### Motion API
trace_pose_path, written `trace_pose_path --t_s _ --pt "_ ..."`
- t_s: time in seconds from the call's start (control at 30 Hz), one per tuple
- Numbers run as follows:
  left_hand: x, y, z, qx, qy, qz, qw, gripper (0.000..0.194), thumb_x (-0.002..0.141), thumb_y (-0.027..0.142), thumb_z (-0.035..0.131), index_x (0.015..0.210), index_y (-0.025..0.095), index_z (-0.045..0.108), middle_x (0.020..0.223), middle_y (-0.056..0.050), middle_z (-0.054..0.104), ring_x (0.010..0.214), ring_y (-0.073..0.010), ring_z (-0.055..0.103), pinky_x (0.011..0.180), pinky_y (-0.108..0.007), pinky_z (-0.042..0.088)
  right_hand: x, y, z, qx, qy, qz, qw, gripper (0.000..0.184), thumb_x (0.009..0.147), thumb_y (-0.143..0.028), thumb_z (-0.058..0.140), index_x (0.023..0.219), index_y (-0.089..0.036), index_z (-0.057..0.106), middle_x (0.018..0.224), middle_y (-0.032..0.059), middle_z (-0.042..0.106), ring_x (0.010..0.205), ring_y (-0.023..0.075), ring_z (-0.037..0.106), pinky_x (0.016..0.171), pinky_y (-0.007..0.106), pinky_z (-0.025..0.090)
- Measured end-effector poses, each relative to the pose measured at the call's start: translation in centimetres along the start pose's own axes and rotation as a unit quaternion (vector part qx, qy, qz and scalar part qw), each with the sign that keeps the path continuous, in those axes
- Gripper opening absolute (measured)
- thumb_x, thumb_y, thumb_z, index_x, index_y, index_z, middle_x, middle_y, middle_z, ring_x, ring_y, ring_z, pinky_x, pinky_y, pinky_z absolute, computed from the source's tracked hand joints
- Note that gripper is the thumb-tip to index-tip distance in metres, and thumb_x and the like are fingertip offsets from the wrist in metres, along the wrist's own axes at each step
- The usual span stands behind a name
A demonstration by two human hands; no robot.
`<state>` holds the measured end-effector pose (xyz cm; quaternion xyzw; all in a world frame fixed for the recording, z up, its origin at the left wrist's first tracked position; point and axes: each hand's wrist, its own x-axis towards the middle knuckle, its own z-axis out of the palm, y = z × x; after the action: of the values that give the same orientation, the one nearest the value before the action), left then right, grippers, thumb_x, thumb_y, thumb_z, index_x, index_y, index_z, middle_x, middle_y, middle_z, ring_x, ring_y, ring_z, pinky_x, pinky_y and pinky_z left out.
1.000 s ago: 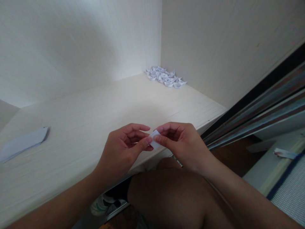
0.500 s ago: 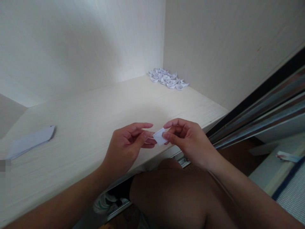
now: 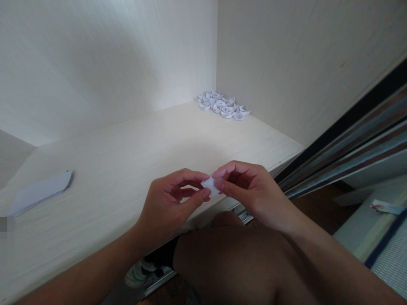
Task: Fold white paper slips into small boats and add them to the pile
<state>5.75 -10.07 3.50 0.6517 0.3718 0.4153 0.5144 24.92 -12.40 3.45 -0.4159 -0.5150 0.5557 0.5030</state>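
A small folded piece of white paper (image 3: 210, 184) is held between my two hands, above the front edge of the white board surface (image 3: 127, 148). My left hand (image 3: 174, 197) pinches its left side with thumb and forefinger. On the right side, my right hand (image 3: 246, 184) grips the paper between thumb and fingers. Part of the paper is hidden behind the fingertips. Several small folded paper pieces (image 3: 222, 105), boat-like with pointed ends, lie heaped in the far right corner. A stack of white paper slips (image 3: 41, 190) rests at the left.
White panels (image 3: 111, 55) rise behind and to the right of the surface. A dark-edged sliding door track (image 3: 343, 127) runs along the right. My bent leg (image 3: 229, 262) is under the front edge. A small white packet (image 3: 386, 206) lies at far right.
My left thumb and forefinger have closed onto the paper, where they were apart before. The paper is now turned, with a pointed corner toward the left.
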Motion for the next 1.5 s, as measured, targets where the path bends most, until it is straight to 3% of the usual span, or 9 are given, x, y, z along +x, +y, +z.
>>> trace_pose_path --t_s 0.1,0.27,0.43,0.6,0.77,0.93,1.07,1.3,1.5 --pt "0.0 -0.1 -0.2 0.002 -0.007 -0.002 1.000 0.014 0.082 0.020 0.079 0.096 0.020 0.077 0.088 -0.003 0.078 0.077 -0.0175 0.076 0.075 -0.030 0.066 -0.1 0.1 0.0 -0.002 -0.007 -0.003 1.000 0.021 0.078 -0.030 0.084 0.092 -0.020 0.074 0.085 0.0027 0.075 0.079 0.0156 0.068 0.075 0.030 0.053" --pt "-0.1 -0.3 -0.2 0.037 -0.003 0.037 0.999 0.018 0.084 0.018 0.077 0.101 0.022 0.077 0.096 -0.004 0.077 0.091 -0.0198 0.075 0.084 -0.033 0.065 -0.3 0.3 0.2 -0.079 0.021 -0.059 0.995 0.012 0.079 -0.023 0.080 0.091 -0.021 0.077 0.086 0.0032 0.077 0.076 0.0157 0.066 0.071 0.031 0.052" --pt "-0.3 -0.3 -0.2 0.095 0.025 0.073 0.992 0.015 0.085 0.020 0.077 0.100 0.024 0.078 0.093 -0.004 0.076 0.086 -0.0180 0.073 0.076 -0.029 0.065 -0.5 0.2 0.4 -0.108 0.023 -0.091 0.990 0.013 0.081 -0.023 0.080 0.094 -0.021 0.078 0.086 0.0026 0.078 0.075 0.0150 0.065 0.069 0.029 0.052" --pt "-0.4 -0.4 -0.3 0.143 0.031 0.109 0.983 0.016 0.086 0.018 0.077 0.100 0.026 0.076 0.091 -0.001 0.074 0.080 -0.0142 0.070 0.071 -0.025 0.061 -0.6 0.1 0.5 -0.114 0.032 -0.078 0.990 0.012 0.082 -0.020 0.079 0.094 -0.021 0.079 0.089 0.0033 0.078 0.081 0.0170 0.069 0.076 0.031 0.054" --pt "-0.1 -0.9 -0.4 0.115 0.019 0.156 0.981 0.022 0.085 0.015 0.078 0.103 0.026 0.075 0.096 -0.001 0.070 0.085 -0.0141 0.069 0.074 -0.026 0.060 -0.5 0.3 0.5 -0.015 0.042 -0.048 0.998 0.016 0.075 -0.022 0.086 0.090 -0.023 0.081 0.088 0.0014 0.079 0.081 0.0163 0.071 0.080 0.032 0.057" --pt "0.1 -1.2 -0.5 0.089 -0.001 0.205 0.975 0.026 0.084 0.009 0.077 0.103 0.027 0.074 0.116 -0.006 0.068 0.112 -0.0219 0.067 0.094 -0.038 0.060 -0.4 0.2 0.7 0.089 0.031 -0.002 0.996 0.026 0.066 -0.028 0.093 0.088 -0.025 0.082 0.087 0.0004 0.080 0.081 0.0159 0.074 0.081 0.032 0.061" --pt "0.1 -1.3 -0.7 0.070 -0.039 0.209 0.975 0.035 0.086 0.004 0.073 0.110 0.029 0.071 0.121 -0.005 0.070 0.117 -0.0230 0.066 0.101 -0.044 0.058 -0.3 0.0 0.8 0.131 0.016 0.009 0.991 0.024 0.066 -0.024 0.093 0.087 -0.025 0.082 0.086 -0.0007 0.081 0.081 0.0145 0.076 0.083 0.030 0.062" --pt "0.5 -1.2 -1.0 0.163 -0.037 0.288 0.943 0.029 0.087 0.007 0.074 0.112 0.021 0.072 0.108 -0.005 0.071 0.100 -0.0155 0.069 0.087 -0.028 0.059 -0.3 0.3 1.0 0.137 0.027 0.006 0.990 0.030 0.062 -0.022 0.095 0.088 -0.022 0.079 0.080 -0.0005 0.078 0.072 0.0118 0.072 0.069 0.023 0.059" --pt "0.3 -0.9 -0.8 0.176 -0.004 0.248 0.952 0.022 0.089 0.009 0.073 0.106 0.022 0.072 0.101 -0.001 0.074 0.091 -0.0102 0.069 0.080 -0.020 0.056 -0.4 0.3 1.3 0.037 0.074 -0.077 0.994 0.022 0.069 -0.029 0.092 0.086 -0.022 0.080 0.076 0.0003 0.074 0.071 0.0125 0.066 0.068 0.026 0.056"
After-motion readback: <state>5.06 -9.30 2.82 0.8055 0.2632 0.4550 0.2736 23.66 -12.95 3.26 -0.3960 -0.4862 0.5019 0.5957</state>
